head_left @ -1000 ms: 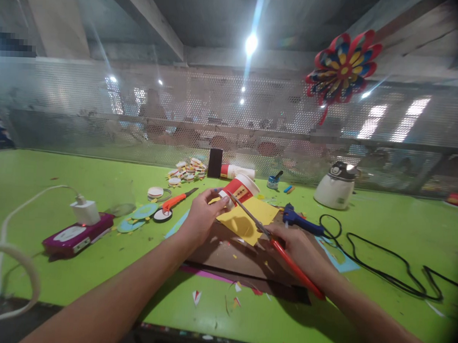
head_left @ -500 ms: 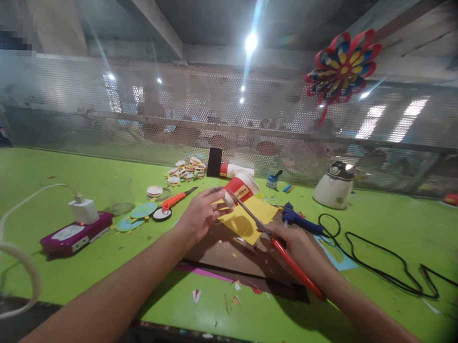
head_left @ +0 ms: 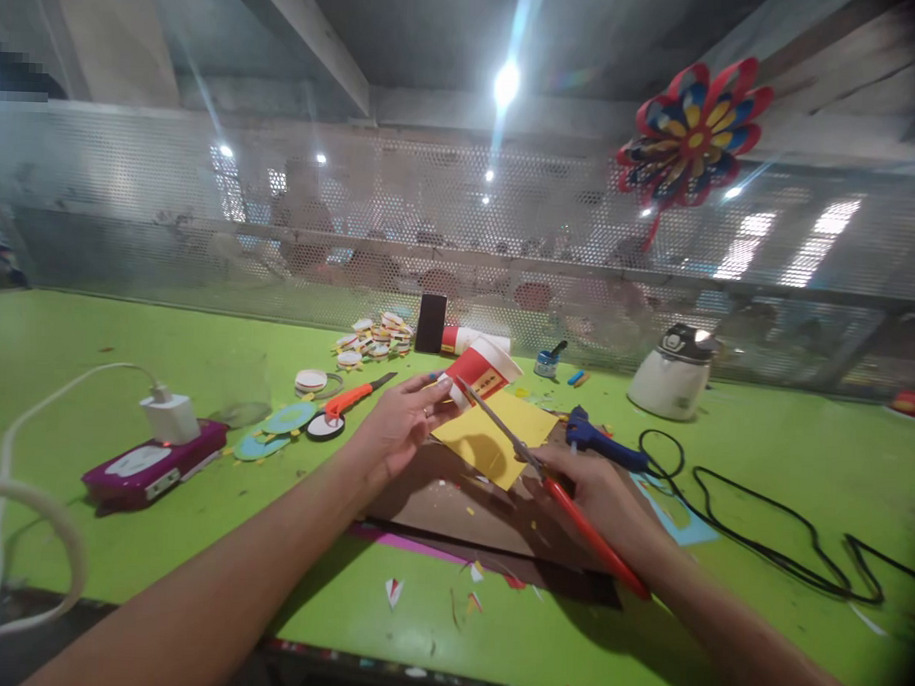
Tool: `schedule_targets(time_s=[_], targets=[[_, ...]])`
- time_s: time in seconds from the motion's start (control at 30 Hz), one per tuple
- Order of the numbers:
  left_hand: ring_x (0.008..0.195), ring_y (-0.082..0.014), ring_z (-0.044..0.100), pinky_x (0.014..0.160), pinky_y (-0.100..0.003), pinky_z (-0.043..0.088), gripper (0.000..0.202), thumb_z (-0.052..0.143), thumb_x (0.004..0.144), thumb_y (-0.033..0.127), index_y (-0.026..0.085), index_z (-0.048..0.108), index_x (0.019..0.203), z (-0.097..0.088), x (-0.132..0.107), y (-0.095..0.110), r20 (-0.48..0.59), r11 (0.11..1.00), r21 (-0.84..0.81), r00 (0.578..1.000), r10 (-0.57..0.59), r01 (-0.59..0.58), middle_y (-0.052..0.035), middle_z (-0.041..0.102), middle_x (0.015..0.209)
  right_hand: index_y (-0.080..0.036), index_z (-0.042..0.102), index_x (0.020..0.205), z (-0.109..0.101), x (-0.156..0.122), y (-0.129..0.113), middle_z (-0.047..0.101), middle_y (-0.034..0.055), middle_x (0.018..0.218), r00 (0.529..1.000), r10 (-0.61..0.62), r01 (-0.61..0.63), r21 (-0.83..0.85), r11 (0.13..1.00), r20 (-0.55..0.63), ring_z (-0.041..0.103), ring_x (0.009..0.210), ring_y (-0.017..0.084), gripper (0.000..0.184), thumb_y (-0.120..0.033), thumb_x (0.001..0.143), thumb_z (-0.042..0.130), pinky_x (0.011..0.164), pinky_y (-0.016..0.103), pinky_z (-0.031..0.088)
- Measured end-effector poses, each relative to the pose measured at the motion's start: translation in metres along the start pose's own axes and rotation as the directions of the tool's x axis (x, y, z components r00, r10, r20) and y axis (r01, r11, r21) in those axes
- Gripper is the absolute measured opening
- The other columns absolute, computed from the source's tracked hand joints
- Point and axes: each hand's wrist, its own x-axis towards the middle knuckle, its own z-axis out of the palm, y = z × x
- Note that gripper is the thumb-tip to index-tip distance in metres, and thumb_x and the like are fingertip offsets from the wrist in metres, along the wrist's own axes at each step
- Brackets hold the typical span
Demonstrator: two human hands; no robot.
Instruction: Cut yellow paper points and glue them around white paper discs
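My left hand (head_left: 406, 421) is closed on a red and white paper cup (head_left: 481, 369), tilted with its rim toward the upper right. In my right hand (head_left: 595, 488) are red-handled scissors (head_left: 582, 522); their blades point up and left, with the tips at the cup's side. Whether the blades touch or cut the cup I cannot tell. Beneath the cup lies a yellow paper sheet (head_left: 491, 439) on a brown board (head_left: 452, 498). Just right of the sheet is a blue glue gun (head_left: 604, 443).
An orange utility knife (head_left: 348, 399), light-blue paper discs (head_left: 288, 417) and a purple power strip (head_left: 157, 463) lie to the left. Behind are a pile of cut cup pieces (head_left: 375, 338), a dark phone (head_left: 431, 323) and a white kettle (head_left: 670, 375). A black cord (head_left: 766, 534) winds across the right.
The cup has turned slightly in my left hand, so its open rim now faces more away from me. The scissors stay almost in place beside it. The view has shifted a little.
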Motion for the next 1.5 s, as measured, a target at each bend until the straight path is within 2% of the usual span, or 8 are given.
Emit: schedule_targets(time_s=[0.2,0.4,0.6,0.77,0.93,1.17,1.33,1.5], targets=[[0.083,-0.0207,0.068,0.078,-0.037,0.056,0.009,0.067,0.076,0.009,0.010,0.063,0.084,0.006,-0.006,0.002,-0.011,1.000,0.004,1.000,-0.011,0.011,-0.0137,0.069,0.100,-0.019,0.072,0.098,0.000,0.001,-0.002,0.074,0.0029,0.092,1.000,0.007,-0.008,0.067,0.998,0.026,0.066,0.080,0.021,0.026,-0.023,0.081,0.053,0.069,0.026,0.046],[0.080,-0.0193,0.068,0.077,-0.037,0.055,0.012,0.068,0.075,0.009,0.011,0.062,0.085,0.006,-0.006,0.001,-0.009,1.000,0.013,1.000,-0.016,0.016,-0.0123,0.069,0.099,-0.019,0.070,0.081,-0.001,-0.001,-0.006,0.072,0.0004,0.083,1.000,-0.011,0.010,0.043,0.999,0.010,0.064,0.079,0.022,0.020,-0.016,0.078,0.050,0.070,0.026,0.045],[0.081,-0.0195,0.068,0.079,-0.037,0.054,0.011,0.066,0.077,0.010,0.011,0.061,0.086,0.005,-0.004,-0.002,-0.007,0.999,-0.002,0.999,-0.036,0.036,-0.0127,0.069,0.099,-0.020,0.069,0.072,-0.002,-0.003,-0.011,0.071,0.0005,0.074,0.999,0.006,-0.008,-0.032,0.999,-0.039,0.061,0.070,0.022,0.024,-0.030,0.083,0.049,0.063,0.027,0.044],[0.084,-0.0213,0.067,0.081,-0.039,0.054,0.014,0.066,0.076,0.007,0.013,0.059,0.086,0.006,-0.005,0.000,-0.040,1.000,-0.020,0.999,-0.013,0.012,-0.0113,0.069,0.096,-0.020,0.067,0.070,-0.002,-0.003,-0.011,0.069,0.0019,0.072,0.998,0.008,-0.015,-0.107,0.994,-0.061,0.060,0.069,0.022,0.025,-0.033,0.083,0.051,0.062,0.028,0.042],[0.077,-0.0212,0.068,0.080,-0.043,0.054,0.022,0.068,0.073,0.006,0.014,0.058,0.091,0.005,-0.004,0.000,-0.067,0.999,0.032,0.997,0.030,-0.028,-0.0100,0.071,0.086,-0.020,0.070,0.086,-0.001,0.000,-0.004,0.072,0.0014,0.081,1.000,-0.005,0.005,-0.048,0.999,0.007,0.063,0.074,0.021,0.020,-0.023,0.082,0.051,0.065,0.027,0.043],[0.077,-0.0205,0.067,0.081,-0.042,0.053,0.019,0.068,0.075,0.010,0.013,0.061,0.093,0.008,-0.008,-0.004,-0.025,0.990,0.120,0.996,0.083,-0.079,-0.0089,0.069,0.081,-0.018,0.072,0.098,-0.001,0.000,-0.005,0.074,0.0007,0.085,1.000,0.000,-0.001,0.025,1.000,0.030,0.064,0.078,0.022,0.033,-0.012,0.075,0.049,0.066,0.025,0.045],[0.073,-0.0175,0.066,0.081,-0.041,0.053,0.025,0.071,0.073,0.013,0.013,0.060,0.096,0.006,-0.008,-0.004,-0.017,0.987,0.138,0.996,0.083,-0.080,-0.0056,0.067,0.076,-0.020,0.072,0.091,-0.002,-0.002,-0.008,0.073,-0.0003,0.086,1.000,0.028,-0.029,0.027,0.999,0.010,0.064,0.082,0.023,0.028,-0.015,0.079,0.047,0.070,0.027,0.045],[0.074,-0.0171,0.065,0.081,-0.041,0.052,0.030,0.074,0.070,0.013,0.014,0.059,0.097,0.003,-0.005,-0.005,0.002,0.990,0.114,0.997,0.078,-0.078,-0.0061,0.067,0.081,-0.019,0.070,0.081,-0.003,-0.002,-0.011,0.072,0.0008,0.085,0.999,0.029,-0.029,0.022,0.999,0.016,0.064,0.082,0.023,0.024,-0.019,0.082,0.046,0.070,0.027,0.044]])
